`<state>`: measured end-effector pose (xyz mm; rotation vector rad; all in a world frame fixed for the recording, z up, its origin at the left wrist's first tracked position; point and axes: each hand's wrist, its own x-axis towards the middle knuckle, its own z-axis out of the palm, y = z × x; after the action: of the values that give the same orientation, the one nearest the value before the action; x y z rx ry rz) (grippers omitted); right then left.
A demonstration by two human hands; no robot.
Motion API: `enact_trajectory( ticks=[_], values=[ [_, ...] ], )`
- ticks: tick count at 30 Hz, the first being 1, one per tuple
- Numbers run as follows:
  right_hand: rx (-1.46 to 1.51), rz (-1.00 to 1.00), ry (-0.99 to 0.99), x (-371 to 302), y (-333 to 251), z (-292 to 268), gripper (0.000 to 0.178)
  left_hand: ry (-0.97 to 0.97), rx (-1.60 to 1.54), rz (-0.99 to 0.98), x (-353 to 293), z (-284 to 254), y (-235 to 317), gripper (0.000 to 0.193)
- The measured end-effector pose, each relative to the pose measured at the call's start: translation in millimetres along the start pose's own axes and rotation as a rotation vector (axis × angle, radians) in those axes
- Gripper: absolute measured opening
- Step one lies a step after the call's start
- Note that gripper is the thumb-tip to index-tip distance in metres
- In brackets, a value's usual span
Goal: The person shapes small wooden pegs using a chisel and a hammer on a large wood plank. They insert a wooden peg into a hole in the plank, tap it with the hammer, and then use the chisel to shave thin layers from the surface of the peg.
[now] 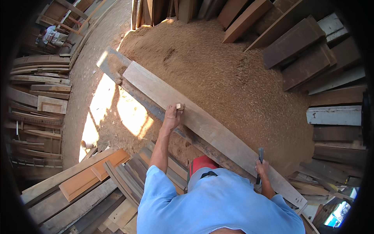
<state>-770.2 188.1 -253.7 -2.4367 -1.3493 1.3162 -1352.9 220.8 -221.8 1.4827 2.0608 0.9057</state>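
Note:
A long, weathered wooden plank (218,130) lies diagonally in front of me, from upper left to lower right. It rests on a narrower, dirty beam (146,103), whose far end sticks out past it. My left hand (170,117) is closed around a short wooden stick (179,106) at the plank's near edge; the stick's pale, square end faces up. Over the plank's right part, my right hand (262,168) grips a dark, narrow hand tool (260,153). Its grey end points away from me, and its exact kind is unclear.
Brown shavings (233,74) form a wide heap beyond the plank. Dark boards (294,41) lean around the far and right sides. Stacked planks and an orange-brown panel (93,173) lie at lower left. Far left, more panels (52,105) are piled, and another person (54,36) sits beyond.

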Motion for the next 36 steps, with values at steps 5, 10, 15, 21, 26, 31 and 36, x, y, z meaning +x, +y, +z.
enact_trajectory(
  ticks=[5, 10, 15, 21, 26, 31, 36],
  values=[
    [-0.044, 0.008, 0.019, 5.1, 7.3, 0.0, 0.029, 0.122, -0.092, 0.034, -0.2, 7.6, 5.6, 0.03],
    [-0.035, 0.049, 0.002, -0.1, -4.1, -1.8, 0.028, 0.042, -0.007, -0.004, 3.0, 2.5, -2.4, 0.027],
    [0.012, 0.041, -0.009, -0.2, -2.2, -0.5, 0.028, -0.095, -0.004, -0.023, 10.7, -3.1, -2.1, 0.033],
    [-0.021, 0.03, -0.015, -2.9, -5.2, -4.1, 0.027, -0.018, -0.276, -0.02, -1.0, 14.0, -16.4, 0.065],
    [0.027, 0.023, -0.006, -7.8, -8.2, -5.3, 0.026, 0.299, 0.126, -0.147, -17.3, 31.2, -8.8, 0.074],
    [0.099, -0.031, -0.003, -4.5, -2.4, -0.8, 0.023, 0.313, 0.274, -0.045, -76.1, 78.3, 46.1, 0.085],
    [0.161, -0.023, -0.118, 4.3, 11.4, -6.1, 0.024, -0.72, 0.53, 0.417, -102.1, 136.2, 155.8, 0.107]
  ],
)
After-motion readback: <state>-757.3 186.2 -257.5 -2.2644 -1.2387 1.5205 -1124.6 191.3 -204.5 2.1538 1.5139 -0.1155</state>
